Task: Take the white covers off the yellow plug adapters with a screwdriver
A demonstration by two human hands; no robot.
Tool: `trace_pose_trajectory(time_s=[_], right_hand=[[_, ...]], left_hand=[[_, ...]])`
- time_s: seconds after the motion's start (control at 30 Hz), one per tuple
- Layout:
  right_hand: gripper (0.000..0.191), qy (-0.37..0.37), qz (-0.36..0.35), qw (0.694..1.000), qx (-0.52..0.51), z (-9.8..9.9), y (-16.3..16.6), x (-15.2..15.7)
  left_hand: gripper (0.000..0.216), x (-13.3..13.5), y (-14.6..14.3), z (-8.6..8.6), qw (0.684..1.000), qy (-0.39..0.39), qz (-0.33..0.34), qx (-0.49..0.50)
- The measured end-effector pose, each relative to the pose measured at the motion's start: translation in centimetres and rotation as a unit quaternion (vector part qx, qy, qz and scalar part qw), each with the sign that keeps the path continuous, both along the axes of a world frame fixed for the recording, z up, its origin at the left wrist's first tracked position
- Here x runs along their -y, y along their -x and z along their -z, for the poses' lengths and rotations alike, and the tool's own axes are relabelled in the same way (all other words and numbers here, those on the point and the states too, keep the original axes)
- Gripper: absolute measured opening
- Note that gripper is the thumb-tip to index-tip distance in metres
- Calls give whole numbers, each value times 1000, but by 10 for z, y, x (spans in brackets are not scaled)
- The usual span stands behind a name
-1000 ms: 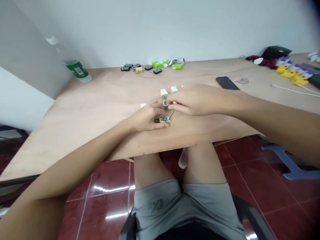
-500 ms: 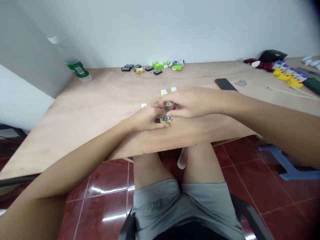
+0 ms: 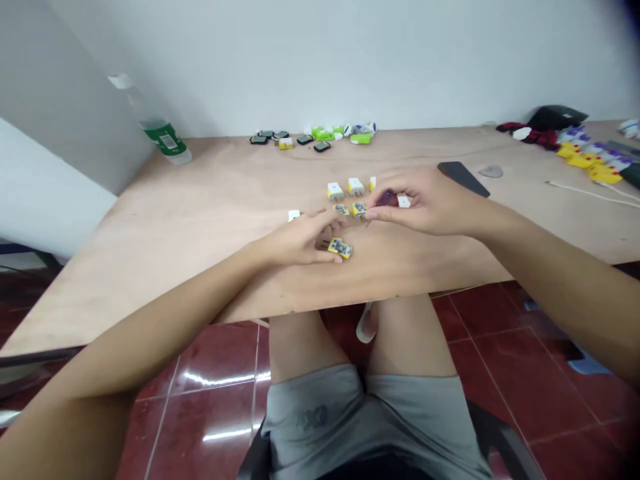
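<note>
My left hand (image 3: 305, 239) rests on the table, thumb and fingers curled around the sides of an opened yellow-and-white plug charger (image 3: 341, 249). Its circuit parts face up and its prongs point left. Pinched in my right hand (image 3: 410, 200) is a small tool with a dark purple handle (image 3: 387, 197); its thin tip shows faintly below the fingers. Two more chargers with exposed insides, one (image 3: 341, 209) by my left fingertips and another (image 3: 359, 210) by my right, lie just beyond. Behind them stand white-topped chargers (image 3: 335, 191), (image 3: 356, 186), partly hidden at the right by my hand.
A white piece (image 3: 294, 215) sits beyond my left wrist. Black modules (image 3: 259, 140) and green pieces (image 3: 361, 139) line the wall. A green-labelled bottle (image 3: 167, 140) stands at left. Right are a phone (image 3: 463, 179), a cable (image 3: 590, 192) and yellow-and-purple items (image 3: 583, 159).
My right hand has moved right, away from the charger, with the purple-handled tool. My left hand stays around the charger, which now shows more fully. The view has shifted slightly.
</note>
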State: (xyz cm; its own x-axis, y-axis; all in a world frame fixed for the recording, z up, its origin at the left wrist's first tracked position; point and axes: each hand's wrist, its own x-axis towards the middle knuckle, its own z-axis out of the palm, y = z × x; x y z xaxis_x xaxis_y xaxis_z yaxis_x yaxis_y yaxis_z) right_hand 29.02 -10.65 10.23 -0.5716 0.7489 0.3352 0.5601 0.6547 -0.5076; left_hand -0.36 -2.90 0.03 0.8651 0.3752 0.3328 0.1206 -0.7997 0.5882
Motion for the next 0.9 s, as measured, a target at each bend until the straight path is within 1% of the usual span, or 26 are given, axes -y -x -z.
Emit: trace_pose_trajectory(time_s=[0.07,0.13,0.17,0.27,0.37,0.47,0.6,0.77,0.9], right_hand=[[23,-17,-15,999,24,15,-1,5],[26,-10,-44,998,39,35,2,9],[26,-1,-61,997,41,46,4,9],[21,14,-74,996,43,77,9,7],[18,26,-81,996,21,97,11,2],[17,27,-89,996,-2,101,12,-1],[20,49,-109,993,-1,95,11,-5],[22,87,-103,991,14,96,11,-6],[19,83,-91,992,6,97,13,-4]], left_hand=[[58,2,0,-1,1000,22,7,4],[50,3,0,-2,1000,30,8,5],[48,4,0,-3,999,32,4,2],[48,5,1,-5,999,52,-6,-3],[47,5,1,-5,996,92,6,10],[49,4,1,-4,996,91,9,9],[49,4,2,-4,997,75,-1,-6],[45,4,2,-3,997,75,10,-3],[47,3,1,-2,998,65,10,10]])
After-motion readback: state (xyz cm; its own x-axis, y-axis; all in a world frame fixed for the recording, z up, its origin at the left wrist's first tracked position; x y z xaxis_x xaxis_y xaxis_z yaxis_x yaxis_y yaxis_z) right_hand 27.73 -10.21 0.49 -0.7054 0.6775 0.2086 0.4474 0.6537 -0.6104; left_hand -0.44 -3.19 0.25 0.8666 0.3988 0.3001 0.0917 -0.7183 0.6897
